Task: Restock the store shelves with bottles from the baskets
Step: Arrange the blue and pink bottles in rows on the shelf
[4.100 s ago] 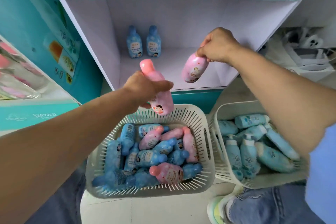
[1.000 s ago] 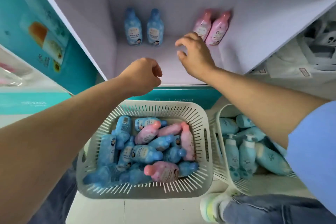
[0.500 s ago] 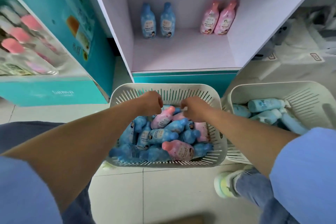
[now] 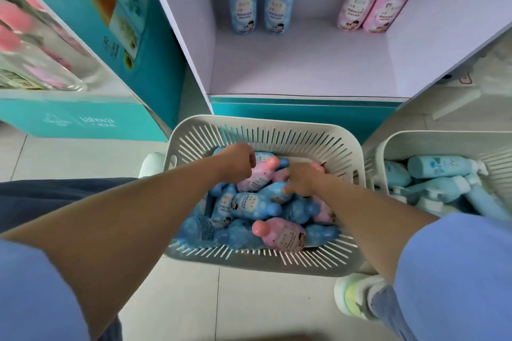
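A white slatted basket [image 4: 263, 124] on the floor holds several blue and pink bottles lying in a heap. My left hand [image 4: 235, 163] is down in it, fingers curled around the body of a pink bottle [image 4: 259, 176]. My right hand [image 4: 303, 178] lies on the heap beside it, fingers bent over a blue bottle [image 4: 274, 192] and a pink one; its grip is hidden. On the white shelf [image 4: 299, 63] two blue bottles [image 4: 242, 0] stand at the back left and two pink bottles [image 4: 388, 3] at the back right.
A second white basket [image 4: 443, 135] at the right holds pale blue pump bottles [image 4: 437, 166]. A teal display stand [image 4: 83, 119] with clear bottles is at the left. My shoe [image 4: 352, 296] is by the basket's near right corner.
The two pink bottles went from my hands onto the shelf's back right. Both hands then dropped into the middle basket and have closed in on the pink bottles there.
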Available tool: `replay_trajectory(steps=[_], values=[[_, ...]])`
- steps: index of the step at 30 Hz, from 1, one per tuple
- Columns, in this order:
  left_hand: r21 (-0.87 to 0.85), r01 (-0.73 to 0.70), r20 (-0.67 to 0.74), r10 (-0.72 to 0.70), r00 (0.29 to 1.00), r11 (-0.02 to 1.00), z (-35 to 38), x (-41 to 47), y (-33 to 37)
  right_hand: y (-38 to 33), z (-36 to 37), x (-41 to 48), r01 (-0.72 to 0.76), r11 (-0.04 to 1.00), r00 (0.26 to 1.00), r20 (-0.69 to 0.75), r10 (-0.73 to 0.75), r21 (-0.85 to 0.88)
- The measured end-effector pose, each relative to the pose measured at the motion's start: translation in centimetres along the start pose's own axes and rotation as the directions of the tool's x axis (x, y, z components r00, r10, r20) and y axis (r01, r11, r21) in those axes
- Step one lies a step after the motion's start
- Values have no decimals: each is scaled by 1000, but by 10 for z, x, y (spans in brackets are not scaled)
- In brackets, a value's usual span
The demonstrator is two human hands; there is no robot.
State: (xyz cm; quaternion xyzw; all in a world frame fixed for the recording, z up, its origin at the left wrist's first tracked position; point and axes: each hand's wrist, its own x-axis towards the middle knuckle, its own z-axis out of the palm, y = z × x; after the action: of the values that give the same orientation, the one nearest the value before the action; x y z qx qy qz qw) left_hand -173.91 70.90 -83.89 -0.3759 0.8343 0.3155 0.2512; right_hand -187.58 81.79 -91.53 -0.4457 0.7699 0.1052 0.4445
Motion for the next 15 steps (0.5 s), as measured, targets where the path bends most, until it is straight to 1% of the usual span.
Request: replay_trajectory(steps=[2, 5, 6, 8, 10, 11, 12, 13, 14, 15], values=[[-9, 5, 10, -5, 1000, 1000, 4, 1, 0, -1, 5, 3, -19, 1000, 1000, -3, 19, -4], [39, -30, 90, 26, 996, 999, 10, 7, 5, 1, 0, 2, -40, 999, 999, -33, 39, -38], [85, -60, 128, 49, 991, 995, 12, 7, 9, 0, -7, -1, -29, 999, 998, -55, 27, -30], [170, -113, 193, 80, 978, 979, 19, 8, 14, -4, -29, -12, 16, 998, 997, -72, -21, -68], [135, -129, 246, 93, 965, 982, 31, 11, 19, -2, -54, -26, 50, 997, 994, -99, -56, -61], [88, -120, 265, 93, 960, 989, 38, 12, 20, 0, -66, -34, 56, 998, 991, -118, -60, -40], [-5, -85, 263, 84, 961, 996, 47, 14, 19, 4, -74, -38, 58, 998, 987, -149, -60, -18], [-153, -13, 252, 52, 966, 988, 57, 17, 19, 7, -81, -43, 52, 999, 983, -177, -49, 10], [-324, 89, 247, -6, 969, 942, 66, 21, 18, 10, -86, -46, 51, 998, 980, -196, -40, 48], [-459, 202, 273, -79, 959, 865, 71, 22, 17, 11, -87, -47, 57, 995, 980, -196, -40, 80]])
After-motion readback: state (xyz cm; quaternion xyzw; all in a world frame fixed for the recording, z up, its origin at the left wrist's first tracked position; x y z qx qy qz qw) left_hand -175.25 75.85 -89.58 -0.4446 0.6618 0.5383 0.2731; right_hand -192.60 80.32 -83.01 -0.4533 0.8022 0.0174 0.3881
